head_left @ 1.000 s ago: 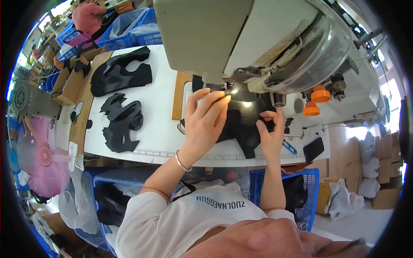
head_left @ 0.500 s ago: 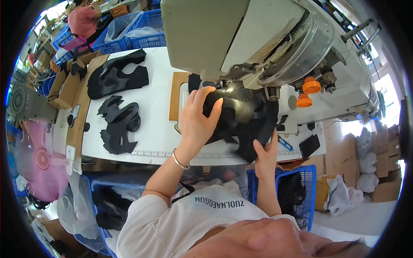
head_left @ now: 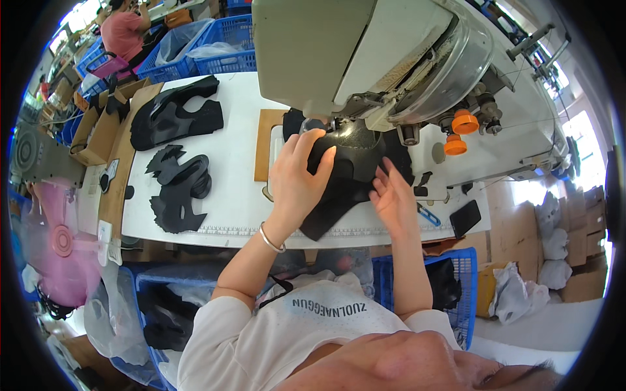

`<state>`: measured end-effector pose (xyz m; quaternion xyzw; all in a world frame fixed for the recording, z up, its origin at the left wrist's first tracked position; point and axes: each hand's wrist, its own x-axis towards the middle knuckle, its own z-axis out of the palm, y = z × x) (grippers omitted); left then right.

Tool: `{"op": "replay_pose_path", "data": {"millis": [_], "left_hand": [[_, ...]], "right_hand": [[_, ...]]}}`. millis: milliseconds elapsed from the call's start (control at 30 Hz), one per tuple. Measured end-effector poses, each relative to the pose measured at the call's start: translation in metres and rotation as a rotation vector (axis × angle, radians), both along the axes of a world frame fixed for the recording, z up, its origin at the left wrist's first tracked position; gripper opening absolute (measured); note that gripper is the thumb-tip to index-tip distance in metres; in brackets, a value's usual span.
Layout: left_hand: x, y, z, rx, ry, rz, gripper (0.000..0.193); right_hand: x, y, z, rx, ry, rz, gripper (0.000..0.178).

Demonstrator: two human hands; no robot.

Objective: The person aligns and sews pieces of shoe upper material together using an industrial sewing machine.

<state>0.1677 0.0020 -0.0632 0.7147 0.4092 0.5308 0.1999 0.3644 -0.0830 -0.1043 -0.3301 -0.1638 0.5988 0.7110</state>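
Note:
A black shoe-upper piece (head_left: 339, 192) lies under the head of a sewing machine (head_left: 319, 52), its shiny curved part lit near the needle. My left hand (head_left: 297, 166) rests on its left side, thumb and forefinger apart, fingertips close to the presser foot. Beside the piece's right part, my right hand (head_left: 394, 199) is open, fingers spread and palm partly turned up, gripping nothing. Some of the piece is hidden behind the machine head and my left hand. Farther left on the white table (head_left: 238, 189) are stacked black upper pieces (head_left: 176, 114) and black jagged-edged pieces (head_left: 179, 192).
A blue cutter (head_left: 428, 215) and a black phone-like slab (head_left: 465, 218) lie at the table's right. Blue baskets (head_left: 466, 293) with black pieces stand below the near edge. A pink fan (head_left: 62, 241) is at the left. Another person (head_left: 124, 32) sits far left.
My right hand has let go of the piece's near right corner and opened. The piece has turned, its near flap swinging left. My left hand stays almost in place.

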Motion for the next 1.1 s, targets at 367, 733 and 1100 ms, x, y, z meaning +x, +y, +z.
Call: {"op": "replay_pose_path", "data": {"millis": [367, 733, 1100], "left_hand": [[-0.001, 0.004, 0.002, -0.001, -0.012, -0.013, 0.026], [-0.007, 0.009, -0.002, -0.036, -0.087, -0.085, 0.026], [-0.004, 0.010, -0.007, -0.078, -0.185, -0.137, 0.027]], "right_hand": [[-0.004, -0.032, 0.006, 0.061, 0.226, 0.189, 0.031], [0.042, -0.018, 0.048, 0.001, -1.230, -0.165, 0.017], [-0.048, 0.010, 0.026, 0.112, -0.676, -0.240, 0.012]]}}
